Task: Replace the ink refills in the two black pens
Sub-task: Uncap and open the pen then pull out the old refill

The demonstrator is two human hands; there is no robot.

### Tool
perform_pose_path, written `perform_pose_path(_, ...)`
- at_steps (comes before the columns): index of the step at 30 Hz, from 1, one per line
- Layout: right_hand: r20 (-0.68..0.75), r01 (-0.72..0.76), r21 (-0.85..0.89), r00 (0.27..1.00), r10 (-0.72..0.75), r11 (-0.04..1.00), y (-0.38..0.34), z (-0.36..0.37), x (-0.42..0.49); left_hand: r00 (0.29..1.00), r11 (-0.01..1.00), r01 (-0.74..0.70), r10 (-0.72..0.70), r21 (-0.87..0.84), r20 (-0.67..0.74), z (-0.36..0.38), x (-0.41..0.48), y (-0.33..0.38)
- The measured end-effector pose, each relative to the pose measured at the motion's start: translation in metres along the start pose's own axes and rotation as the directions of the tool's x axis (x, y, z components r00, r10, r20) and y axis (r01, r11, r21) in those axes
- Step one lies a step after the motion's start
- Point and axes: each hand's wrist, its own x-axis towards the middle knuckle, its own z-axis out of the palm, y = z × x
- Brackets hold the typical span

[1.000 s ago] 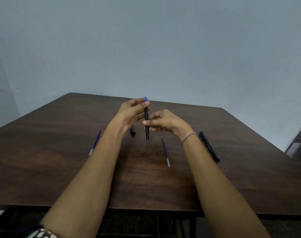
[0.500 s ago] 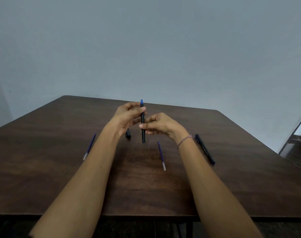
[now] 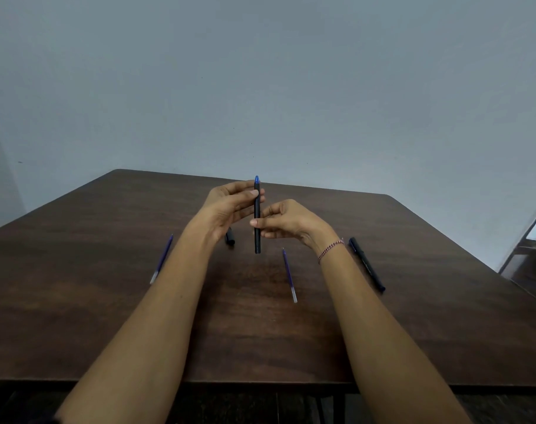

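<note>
I hold a black pen barrel (image 3: 257, 237) upright above the middle of the table, a blue tip showing at its top end. My left hand (image 3: 230, 208) pinches its upper part and my right hand (image 3: 286, 223) pinches it lower down. A small black pen piece (image 3: 230, 240) lies on the table just behind my left wrist, partly hidden. A second black pen (image 3: 366, 264) lies on the table right of my right wrist. One blue refill (image 3: 289, 275) lies between my forearms, another blue refill (image 3: 162, 260) lies left of my left forearm.
The dark wooden table (image 3: 107, 316) has its front edge just under my forearms and its far edge close to a plain grey wall. A dark piece of furniture (image 3: 530, 258) stands past the right edge.
The blue tip stands further above my left fingers than before. Both hands stay on the pen; the camera has tipped upward a little.
</note>
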Motion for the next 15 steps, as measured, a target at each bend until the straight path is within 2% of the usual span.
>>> perform_pose_path(4,0.004,-0.006,0.008,1.000,0.006,1.000,-0.0001,0.0018,-0.0002,0.998,0.999,-0.026,0.028,0.028,-0.063,0.0015,0.0000,-0.0003)
perform_pose_path(10,0.001,-0.004,0.011,1.000,0.004,1.000,-0.0011,-0.0005,-0.0005,1.000,1.000,0.012,-0.012,-0.001,0.025,0.0007,0.0006,0.0001)
perform_pose_path(15,0.004,-0.008,0.015,1.000,0.008,1.000,-0.0006,-0.0003,0.0001,0.999,0.999,0.035,-0.035,0.028,0.028,0.0003,0.0015,0.0019)
